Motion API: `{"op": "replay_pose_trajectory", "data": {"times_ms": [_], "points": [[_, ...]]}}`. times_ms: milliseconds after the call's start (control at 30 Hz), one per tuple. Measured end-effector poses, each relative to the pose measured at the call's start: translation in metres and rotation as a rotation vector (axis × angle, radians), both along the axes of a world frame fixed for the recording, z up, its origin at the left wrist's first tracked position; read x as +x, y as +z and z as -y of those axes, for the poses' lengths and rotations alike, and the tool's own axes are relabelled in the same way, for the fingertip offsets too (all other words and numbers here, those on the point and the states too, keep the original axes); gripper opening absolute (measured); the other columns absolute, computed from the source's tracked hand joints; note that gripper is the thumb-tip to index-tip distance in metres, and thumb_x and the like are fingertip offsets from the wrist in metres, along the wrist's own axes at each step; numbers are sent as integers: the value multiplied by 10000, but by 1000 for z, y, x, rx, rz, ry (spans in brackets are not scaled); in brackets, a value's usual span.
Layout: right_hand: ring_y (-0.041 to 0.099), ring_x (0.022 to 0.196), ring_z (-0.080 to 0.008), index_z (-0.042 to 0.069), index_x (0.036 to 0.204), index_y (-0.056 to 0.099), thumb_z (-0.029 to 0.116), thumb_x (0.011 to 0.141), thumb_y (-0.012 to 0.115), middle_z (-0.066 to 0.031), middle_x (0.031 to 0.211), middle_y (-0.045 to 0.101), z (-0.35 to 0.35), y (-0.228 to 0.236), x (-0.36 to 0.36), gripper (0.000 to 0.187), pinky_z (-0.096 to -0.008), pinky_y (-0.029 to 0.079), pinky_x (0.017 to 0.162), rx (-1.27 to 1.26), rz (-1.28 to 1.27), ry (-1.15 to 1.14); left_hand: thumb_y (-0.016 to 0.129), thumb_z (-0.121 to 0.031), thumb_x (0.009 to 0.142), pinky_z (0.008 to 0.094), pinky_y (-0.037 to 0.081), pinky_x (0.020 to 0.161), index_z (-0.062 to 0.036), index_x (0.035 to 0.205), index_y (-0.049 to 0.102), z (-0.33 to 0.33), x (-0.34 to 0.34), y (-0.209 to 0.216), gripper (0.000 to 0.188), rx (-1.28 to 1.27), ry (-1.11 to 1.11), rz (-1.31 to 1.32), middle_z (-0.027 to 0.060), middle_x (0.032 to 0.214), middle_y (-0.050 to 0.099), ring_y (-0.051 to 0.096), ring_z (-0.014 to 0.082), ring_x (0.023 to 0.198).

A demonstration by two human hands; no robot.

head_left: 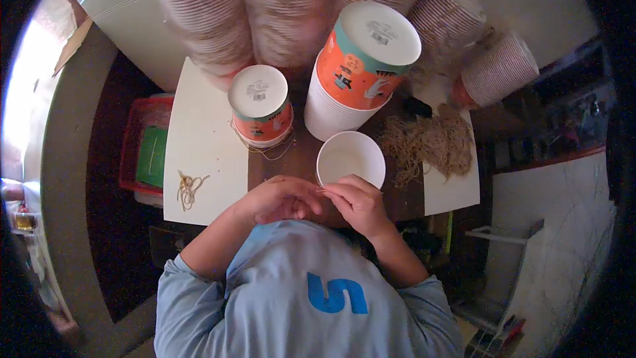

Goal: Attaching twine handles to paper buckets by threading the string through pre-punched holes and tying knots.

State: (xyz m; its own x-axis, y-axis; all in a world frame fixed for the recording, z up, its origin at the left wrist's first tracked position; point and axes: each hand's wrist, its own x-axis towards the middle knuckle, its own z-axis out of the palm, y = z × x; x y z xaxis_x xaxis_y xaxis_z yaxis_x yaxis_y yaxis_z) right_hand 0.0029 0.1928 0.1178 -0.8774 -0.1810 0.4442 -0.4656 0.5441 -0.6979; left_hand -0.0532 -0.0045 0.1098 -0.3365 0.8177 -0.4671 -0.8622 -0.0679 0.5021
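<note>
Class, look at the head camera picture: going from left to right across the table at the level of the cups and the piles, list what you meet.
Red crate → small pile of rubber bands → small upside-down stack of printed cups → open white cup → big heap of rubber bands.

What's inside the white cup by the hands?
The open white cup looks empty: only its plain white inside shows. The near bit of its bottom is hidden behind the right hand.
</note>
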Motion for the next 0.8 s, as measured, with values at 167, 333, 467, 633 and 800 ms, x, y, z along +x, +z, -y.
{"op": "replay_pose_trajectory", "data": {"times_ms": [167,333,467,633,800], "points": [[595,665,-228,27,852,640,10,712,672,-88,748,592,-1,3,2,145,-304,484,578,71,39,6,487,-192,907,226,461,567,-6,1046,584,-4,6,-3,252,-88,46,-30,97,825,644,579,122,629],[579,673,-237,37,863,629,53,725,663,-75,749,564,-1,1,5,143,-334,483,597,90,44,18,479,-248,924,209,452,557,-24,944,607,-9,9,1,259,-297,-48,-449,38,745,611,557,88,613],[576,669,-237,39,864,628,54,724,662,-73,747,560,-2,-1,5,145,-332,483,596,111,30,13,478,-248,925,209,448,557,-11,897,604,-12,11,5,270,-294,-8,-466,31,723,596,547,86,606],[573,656,-237,37,854,627,53,725,661,-73,732,555,-4,-1,6,135,-330,483,589,142,36,6,497,-199,914,219,448,553,2,893,603,-14,13,9,228,-330,-9,-575,32,703,591,543,84,607],[583,628,-240,44,897,621,24,718,665,-87,715,566,3,9,6,186,-324,477,556,105,72,-41,521,-149,896,221,447,555,7,891,603,-13,14,3,177,-370,-4,-728,28,687,584,532,75,606]]}}
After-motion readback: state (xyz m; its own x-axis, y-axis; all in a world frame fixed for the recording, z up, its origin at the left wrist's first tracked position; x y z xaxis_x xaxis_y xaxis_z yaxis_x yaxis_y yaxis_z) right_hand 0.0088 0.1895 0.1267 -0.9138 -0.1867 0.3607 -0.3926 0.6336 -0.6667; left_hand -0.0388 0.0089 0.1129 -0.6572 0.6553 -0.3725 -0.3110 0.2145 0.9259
